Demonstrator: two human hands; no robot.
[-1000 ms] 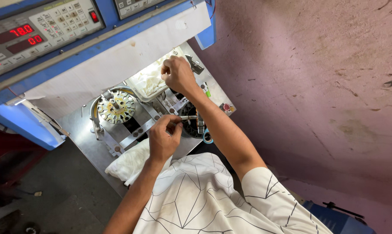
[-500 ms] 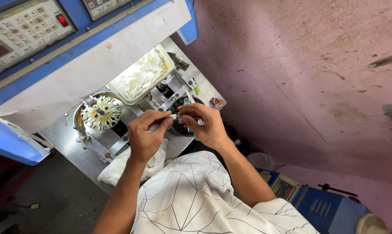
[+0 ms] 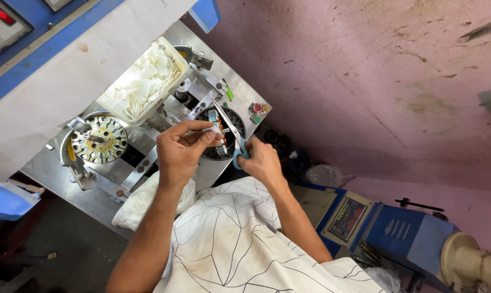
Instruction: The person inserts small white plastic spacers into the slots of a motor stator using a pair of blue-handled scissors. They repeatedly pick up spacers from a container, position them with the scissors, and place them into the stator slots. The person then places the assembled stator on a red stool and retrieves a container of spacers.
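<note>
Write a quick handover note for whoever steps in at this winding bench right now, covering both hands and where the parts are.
Left hand: pinching a small pale slip by its end, held over the dark round stator in the fixture.
Right hand: gripping blue-handled scissors, blades pointing up past the slip.
Parts: a tray of white slips sits at the back of the metal bench; a second slotted core sits on the left fixture; a white cloth lies at the near edge.
Done: slip and scissors brought together.
Left: whether any cut has been made cannot be told.
</note>
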